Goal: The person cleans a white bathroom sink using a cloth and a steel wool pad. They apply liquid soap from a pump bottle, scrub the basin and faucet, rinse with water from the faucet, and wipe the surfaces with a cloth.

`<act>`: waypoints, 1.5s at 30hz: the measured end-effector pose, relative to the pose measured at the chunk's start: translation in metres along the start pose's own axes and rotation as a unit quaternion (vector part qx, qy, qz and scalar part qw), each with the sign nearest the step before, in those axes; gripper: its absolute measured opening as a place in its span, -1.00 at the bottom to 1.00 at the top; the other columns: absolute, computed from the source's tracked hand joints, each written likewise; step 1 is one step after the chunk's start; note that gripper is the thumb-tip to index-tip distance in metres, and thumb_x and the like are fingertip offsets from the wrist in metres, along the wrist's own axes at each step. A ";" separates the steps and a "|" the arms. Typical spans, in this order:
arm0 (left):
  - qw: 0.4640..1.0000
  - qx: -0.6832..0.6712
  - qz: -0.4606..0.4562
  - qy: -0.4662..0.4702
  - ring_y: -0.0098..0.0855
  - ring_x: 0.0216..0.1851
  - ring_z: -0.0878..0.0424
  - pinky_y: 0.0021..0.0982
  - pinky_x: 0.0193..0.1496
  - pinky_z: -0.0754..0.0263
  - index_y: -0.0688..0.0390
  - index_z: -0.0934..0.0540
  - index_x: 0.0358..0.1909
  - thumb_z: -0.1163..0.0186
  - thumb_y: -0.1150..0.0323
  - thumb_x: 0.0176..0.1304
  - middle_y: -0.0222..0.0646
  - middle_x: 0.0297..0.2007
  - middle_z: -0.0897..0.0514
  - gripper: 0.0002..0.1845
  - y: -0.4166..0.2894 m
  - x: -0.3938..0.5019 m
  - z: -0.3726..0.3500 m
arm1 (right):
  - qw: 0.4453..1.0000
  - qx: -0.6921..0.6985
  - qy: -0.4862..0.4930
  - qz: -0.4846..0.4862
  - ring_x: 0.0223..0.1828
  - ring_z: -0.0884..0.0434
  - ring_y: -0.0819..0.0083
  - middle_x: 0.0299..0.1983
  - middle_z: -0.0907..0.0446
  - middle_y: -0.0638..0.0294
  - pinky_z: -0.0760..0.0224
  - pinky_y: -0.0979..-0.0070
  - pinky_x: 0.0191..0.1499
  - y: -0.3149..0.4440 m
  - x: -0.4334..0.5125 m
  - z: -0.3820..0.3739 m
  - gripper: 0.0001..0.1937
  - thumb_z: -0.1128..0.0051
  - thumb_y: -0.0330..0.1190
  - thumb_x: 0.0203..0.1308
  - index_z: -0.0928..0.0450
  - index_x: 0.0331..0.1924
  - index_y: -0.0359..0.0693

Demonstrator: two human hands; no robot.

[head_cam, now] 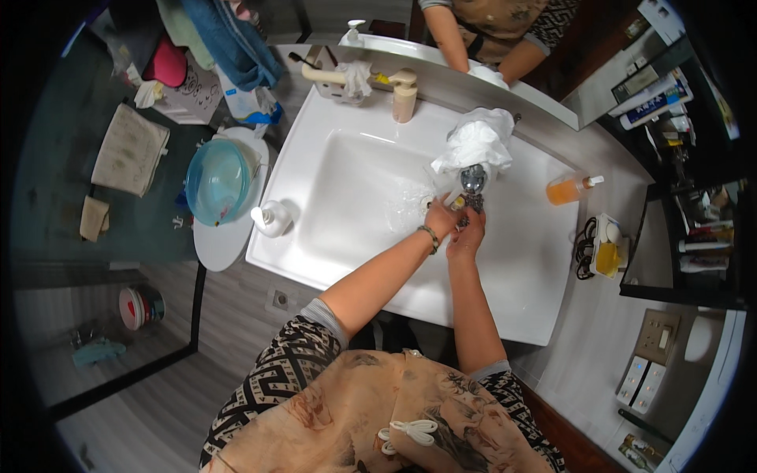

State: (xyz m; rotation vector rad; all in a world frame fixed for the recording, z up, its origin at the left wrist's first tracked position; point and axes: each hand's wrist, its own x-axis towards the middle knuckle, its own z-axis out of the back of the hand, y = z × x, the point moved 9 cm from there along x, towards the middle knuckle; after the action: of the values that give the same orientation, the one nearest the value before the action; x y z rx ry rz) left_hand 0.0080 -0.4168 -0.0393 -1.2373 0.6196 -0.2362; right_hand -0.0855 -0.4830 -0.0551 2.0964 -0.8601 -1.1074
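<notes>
Under the chrome tap [473,177], my two hands work close together over the white washbasin [361,230]. My right hand [468,235] grips a dark, glinting mesh-like thing [474,202], perhaps a steel scourer. My left hand [443,219], with a beaded bracelet at its wrist, is curled beside it; its fingers are partly hidden, so whether it holds anything is unclear. A small yellow thing [458,203] shows between the hands. Water [408,204] splashes in the bowl to their left. Behind the tap, a crumpled white plastic bag [482,139] sits against it.
A white pump bottle [272,219] stands on the basin's left rim, a beige pump bottle [404,100] at the back. On the right are an orange liquid bottle [568,189] and a soap holder [609,248]. A blue basin [217,182] rests on the toilet.
</notes>
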 end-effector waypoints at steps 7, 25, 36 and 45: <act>0.975 -0.210 0.064 0.025 -0.51 -0.19 -0.62 -0.39 -0.17 -0.52 0.18 -0.60 0.04 -0.37 0.27 0.23 -0.37 -0.12 -0.70 -0.62 0.030 0.001 0.055 | 0.975 0.030 0.130 -0.175 -0.18 -0.63 0.37 -0.11 -0.58 0.21 -0.57 0.31 -0.15 -0.057 0.008 -0.026 -0.77 0.00 -0.29 0.38 -0.47 0.03 -0.16; 0.977 0.113 -0.173 0.059 -0.39 -0.06 -0.56 -0.40 -0.06 -0.51 0.09 -0.64 0.05 -0.39 0.26 0.19 -0.32 -0.01 -0.56 -0.62 -0.039 -0.061 -0.007 | 0.755 -0.629 0.110 0.146 -0.33 -0.70 0.28 -0.36 -0.71 0.11 -0.50 0.39 -0.24 0.047 0.051 0.044 -0.81 -0.29 -0.38 0.13 -0.65 -0.19 -0.24; 0.938 0.196 -0.238 -0.161 -0.09 0.00 -0.60 -0.14 -0.06 -0.54 -0.08 -0.58 0.05 -0.39 0.26 0.08 -0.30 0.10 -0.58 -0.56 -0.105 0.067 -0.098 | 0.813 -0.565 0.117 0.081 -0.49 -0.46 0.52 -0.53 -0.58 0.26 -0.35 0.43 -0.34 0.040 0.015 0.091 -0.83 -0.28 -0.40 0.13 -0.56 -0.30 -0.33; 0.933 0.126 -0.279 -0.190 0.01 0.30 -0.41 -0.18 0.13 -0.53 0.05 -0.48 0.21 -0.27 0.63 0.02 -0.02 0.38 -0.30 -0.37 -0.095 0.064 -0.091 | 0.839 -0.525 0.134 0.056 -0.46 -0.59 0.34 -0.47 -0.64 0.15 -0.42 0.37 -0.30 0.044 0.023 0.087 -0.80 -0.30 -0.34 0.13 -0.59 -0.24 -0.27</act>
State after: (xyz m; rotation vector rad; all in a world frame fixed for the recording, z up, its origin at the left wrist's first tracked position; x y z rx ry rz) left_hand 0.0241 -0.5525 0.0120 -1.1432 -0.1109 -0.5169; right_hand -0.1620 -0.5455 -0.0725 1.1893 -0.1237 -0.8735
